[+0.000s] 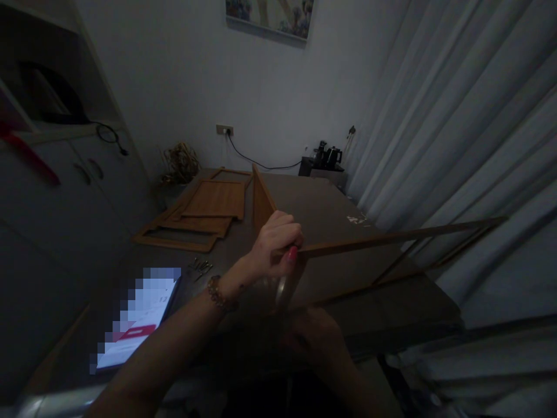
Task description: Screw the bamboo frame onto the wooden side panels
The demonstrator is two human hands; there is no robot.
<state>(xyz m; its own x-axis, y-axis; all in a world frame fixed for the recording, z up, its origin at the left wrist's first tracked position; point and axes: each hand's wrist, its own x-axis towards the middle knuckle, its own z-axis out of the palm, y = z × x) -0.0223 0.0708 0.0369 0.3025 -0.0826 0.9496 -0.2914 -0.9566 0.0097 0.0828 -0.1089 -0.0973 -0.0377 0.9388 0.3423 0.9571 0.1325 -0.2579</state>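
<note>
My left hand (pixel 278 244) is closed round the top corner where an upright wooden panel (pixel 263 203) meets a long wooden frame (pixel 369 241) standing on edge. The frame stretches right across the table (pixel 300 200), and its far end sticks out past the edge by the curtain. Low at the near corner, my right hand (pixel 319 334) is curled beside the frame's bottom rail. Deep shadow covers its fingers, so what it grips is hidden. Several small metal screws (pixel 201 267) lie on the table left of my left hand.
Flat wooden panels and frames (pixel 215 200) are stacked at the table's left. A lit tablet (pixel 139 331) lies near the front left. Paper scraps (pixel 357 220) are at the right. Behind stands a black kettle (pixel 333 157); a pale curtain (pixel 452 139) hangs close on the right.
</note>
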